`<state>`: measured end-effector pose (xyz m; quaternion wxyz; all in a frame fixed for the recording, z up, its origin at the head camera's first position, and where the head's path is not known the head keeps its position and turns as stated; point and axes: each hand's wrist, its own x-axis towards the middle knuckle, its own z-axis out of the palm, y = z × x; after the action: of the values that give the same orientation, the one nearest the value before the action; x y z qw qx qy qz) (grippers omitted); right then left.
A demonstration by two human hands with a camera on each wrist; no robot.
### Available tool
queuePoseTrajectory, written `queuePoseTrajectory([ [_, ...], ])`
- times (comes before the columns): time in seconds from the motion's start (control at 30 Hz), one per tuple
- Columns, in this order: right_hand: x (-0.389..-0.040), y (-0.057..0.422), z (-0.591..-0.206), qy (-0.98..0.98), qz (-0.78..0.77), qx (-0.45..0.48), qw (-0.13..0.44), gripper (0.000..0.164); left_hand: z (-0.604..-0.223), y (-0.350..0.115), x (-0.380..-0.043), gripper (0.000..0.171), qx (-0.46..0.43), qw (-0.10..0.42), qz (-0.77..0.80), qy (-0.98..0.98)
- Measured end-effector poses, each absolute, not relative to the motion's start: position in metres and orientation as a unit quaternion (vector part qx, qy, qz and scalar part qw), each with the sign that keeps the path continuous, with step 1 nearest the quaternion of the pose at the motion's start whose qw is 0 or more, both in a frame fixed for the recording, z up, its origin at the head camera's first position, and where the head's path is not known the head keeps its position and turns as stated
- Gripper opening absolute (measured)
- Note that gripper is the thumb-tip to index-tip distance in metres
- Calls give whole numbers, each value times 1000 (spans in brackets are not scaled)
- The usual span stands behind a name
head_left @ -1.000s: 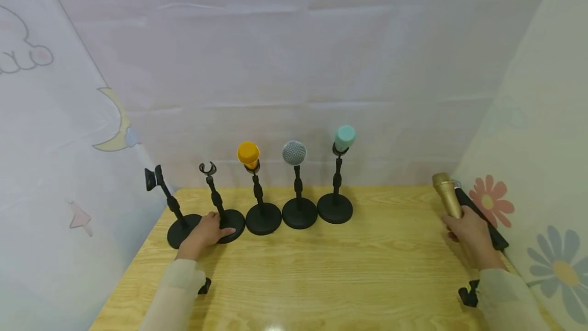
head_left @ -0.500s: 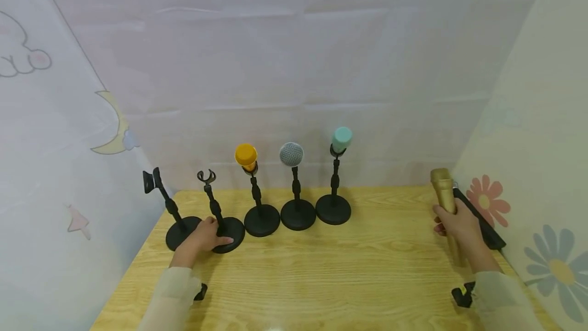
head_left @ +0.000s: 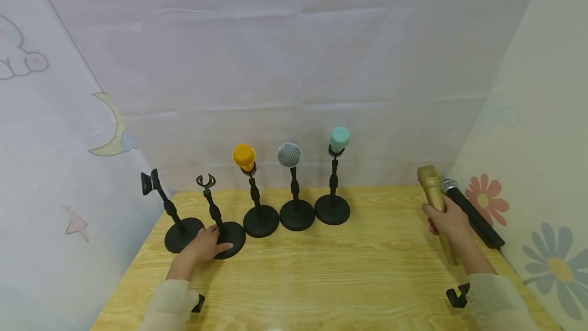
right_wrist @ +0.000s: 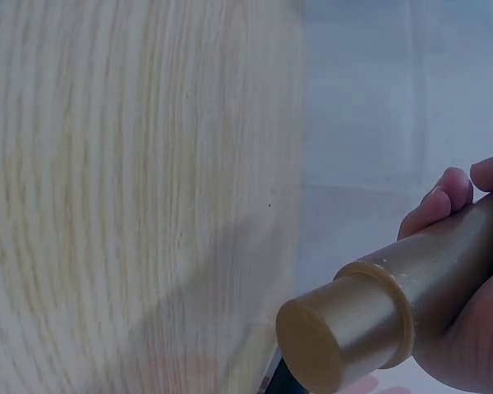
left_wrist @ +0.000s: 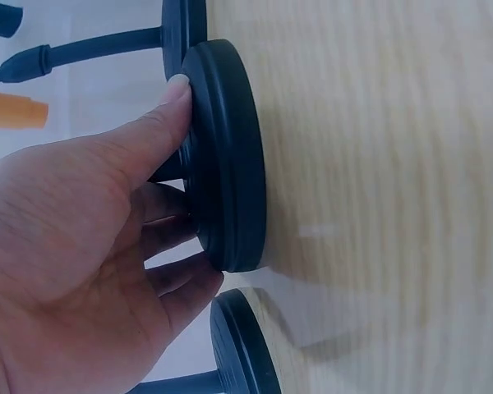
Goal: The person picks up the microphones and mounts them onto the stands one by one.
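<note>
Gold handheld microphone: likely rigid, slick; grip mid-handle, as the right hand does. Left hand clasps black stand base.

Your hands block part of what they touch.
By the tabletop's left edge, your left hand covers part of a stand's base; toward the right edge, your right hand hides the gold microphone's middle. Your sleeves and the tabletop's near edge are cut off below.

Free room over near tabletop, five stands behind, black microphone at right
</note>
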<state>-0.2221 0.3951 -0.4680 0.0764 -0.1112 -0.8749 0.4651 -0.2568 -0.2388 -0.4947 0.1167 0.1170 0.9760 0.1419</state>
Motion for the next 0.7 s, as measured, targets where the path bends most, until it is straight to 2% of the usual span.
queuePoseTrajectory([
  [0.17,-218,383,-460,-882,456,-92,76,46,-495,-236,-248,76,125,112,138,976],
  [0.47,-221,367,-456,-870,481,-39,100,35,-494,-228,-238,75,129,121,130,976],
  [0.7,-222,357,-453,-875,474,-40,89,38,-487,-220,-227,75,138,117,130,975],
])
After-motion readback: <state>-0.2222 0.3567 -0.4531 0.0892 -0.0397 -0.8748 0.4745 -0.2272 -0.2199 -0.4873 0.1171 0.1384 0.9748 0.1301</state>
